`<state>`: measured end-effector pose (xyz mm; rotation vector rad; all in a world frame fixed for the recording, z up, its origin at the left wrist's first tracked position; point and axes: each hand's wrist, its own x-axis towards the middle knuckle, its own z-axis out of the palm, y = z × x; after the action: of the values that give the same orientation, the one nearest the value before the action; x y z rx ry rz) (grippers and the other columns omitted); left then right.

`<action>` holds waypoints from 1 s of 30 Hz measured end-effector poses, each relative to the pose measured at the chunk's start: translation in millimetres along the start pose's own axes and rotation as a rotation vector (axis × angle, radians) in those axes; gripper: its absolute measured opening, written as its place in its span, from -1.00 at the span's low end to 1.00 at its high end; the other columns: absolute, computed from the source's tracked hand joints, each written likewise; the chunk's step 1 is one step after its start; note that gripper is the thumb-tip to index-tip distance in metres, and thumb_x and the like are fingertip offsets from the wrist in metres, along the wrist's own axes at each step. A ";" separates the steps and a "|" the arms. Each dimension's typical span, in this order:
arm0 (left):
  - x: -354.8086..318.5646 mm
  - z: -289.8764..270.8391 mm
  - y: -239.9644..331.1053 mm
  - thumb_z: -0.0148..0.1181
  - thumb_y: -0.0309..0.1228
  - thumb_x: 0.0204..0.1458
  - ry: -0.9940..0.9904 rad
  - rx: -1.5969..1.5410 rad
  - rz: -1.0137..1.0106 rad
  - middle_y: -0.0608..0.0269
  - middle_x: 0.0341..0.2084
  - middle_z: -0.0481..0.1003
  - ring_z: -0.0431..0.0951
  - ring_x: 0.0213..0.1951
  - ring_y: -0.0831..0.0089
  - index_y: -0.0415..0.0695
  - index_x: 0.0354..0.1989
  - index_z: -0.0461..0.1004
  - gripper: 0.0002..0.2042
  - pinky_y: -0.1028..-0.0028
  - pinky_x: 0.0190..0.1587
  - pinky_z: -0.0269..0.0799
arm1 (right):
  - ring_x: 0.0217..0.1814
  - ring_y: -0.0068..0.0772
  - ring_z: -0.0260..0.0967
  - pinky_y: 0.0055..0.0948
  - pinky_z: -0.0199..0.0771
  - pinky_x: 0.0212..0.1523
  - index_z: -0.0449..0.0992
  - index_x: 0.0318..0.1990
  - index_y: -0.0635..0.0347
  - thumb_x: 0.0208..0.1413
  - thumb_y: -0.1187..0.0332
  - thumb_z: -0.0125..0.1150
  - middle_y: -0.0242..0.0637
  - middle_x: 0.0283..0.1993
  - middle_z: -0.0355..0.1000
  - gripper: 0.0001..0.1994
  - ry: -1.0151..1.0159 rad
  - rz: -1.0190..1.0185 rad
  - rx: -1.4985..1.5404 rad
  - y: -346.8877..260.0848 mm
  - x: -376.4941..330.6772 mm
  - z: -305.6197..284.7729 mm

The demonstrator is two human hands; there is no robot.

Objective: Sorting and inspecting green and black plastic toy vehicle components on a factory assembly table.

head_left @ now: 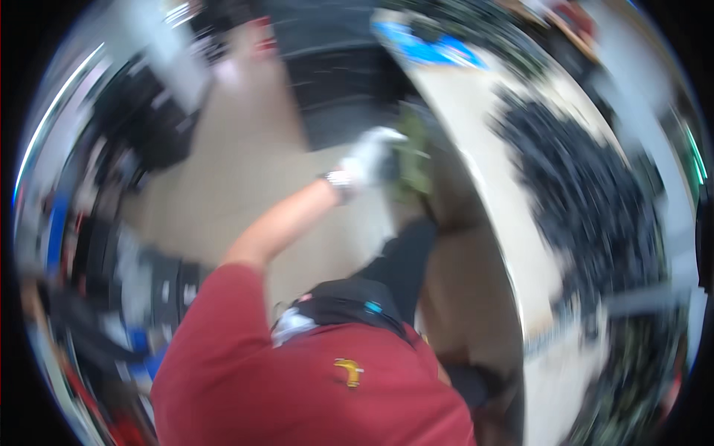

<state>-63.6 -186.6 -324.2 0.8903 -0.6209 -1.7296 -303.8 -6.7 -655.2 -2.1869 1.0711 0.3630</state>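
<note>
Stretched forward, my left hand (367, 157) wears a white glove, with a silver watch or bracelet (339, 184) at the wrist. Its fingers seem closed on the edge of an olive-green, soft-looking item (413, 152), which hangs beside the long table. Motion blur hides the exact grip and what kind of thing the green item is. A large black box-like object (338, 89) stands just beyond this hand. My right hand does not show.
The long pale table (476, 141) curves along the right, bearing a big heap of dark strip-like pieces (576, 186). Blue plastic (431, 46) lies at its far end. Another person (576, 26) is at the far right. Black boxes (141, 111) stand at the left.
</note>
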 end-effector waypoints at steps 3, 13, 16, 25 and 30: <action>0.1 -0.9 -20.3 0.13 -0.10 0.12 -0.279 -0.133 -0.015 -0.01 0.10 0.47 0.55 0.04 0.14 -0.28 0.37 0.19 -0.30 0.09 0.12 0.50 | 0.09 0.03 0.50 -0.12 0.48 0.12 0.60 -0.01 0.09 0.18 0.15 0.14 -0.06 0.02 0.56 -0.67 0.093 0.278 0.215 8.9 -64.5 38.5; 65.1 151.3 -126.5 0.52 -0.20 -0.28 -0.798 -0.087 -0.613 -0.08 0.06 0.45 0.55 -0.04 -0.03 -0.31 0.46 -0.06 0.12 0.11 0.06 0.51 | 0.09 0.03 0.50 -0.12 0.48 0.11 0.60 -0.01 0.09 0.18 0.15 0.14 -0.06 0.01 0.56 -0.67 0.220 0.629 0.656 48.4 -114.6 48.5; 85.1 143.9 -166.7 0.19 -0.01 0.06 -0.697 0.034 -0.729 -0.09 -0.01 0.48 0.57 -0.12 -0.08 -0.22 0.40 0.12 -0.20 0.08 -0.09 0.52 | 0.09 0.03 0.50 -0.12 0.48 0.11 0.60 -0.01 0.09 0.18 0.15 0.14 -0.05 0.01 0.56 -0.67 0.215 0.662 0.740 81.0 -124.3 33.0; 107.0 213.0 -190.1 0.04 0.09 0.20 -0.773 0.147 -0.973 0.04 -0.18 0.51 0.57 -0.28 -0.05 -0.12 0.38 0.17 -0.30 0.05 -0.19 0.47 | 0.08 0.03 0.50 -0.12 0.48 0.11 0.61 -0.01 0.08 0.17 0.15 0.14 -0.05 0.00 0.56 -0.67 0.267 0.780 0.938 88.0 -165.3 -43.6; 95.7 222.3 -198.3 0.12 0.09 0.16 -0.784 0.129 -0.837 0.12 -0.26 0.49 0.54 -0.32 0.05 -0.12 0.36 0.19 -0.29 0.08 -0.17 0.43 | 0.08 0.03 0.50 -0.12 0.48 0.10 0.61 -0.01 0.08 0.17 0.15 0.14 -0.05 0.00 0.56 -0.67 0.384 0.821 0.895 119.5 -190.1 -62.3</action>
<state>-371.6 -217.1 -369.9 0.5492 -0.9473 -2.8726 -518.3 11.7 -566.0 -0.9751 1.8666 -0.1991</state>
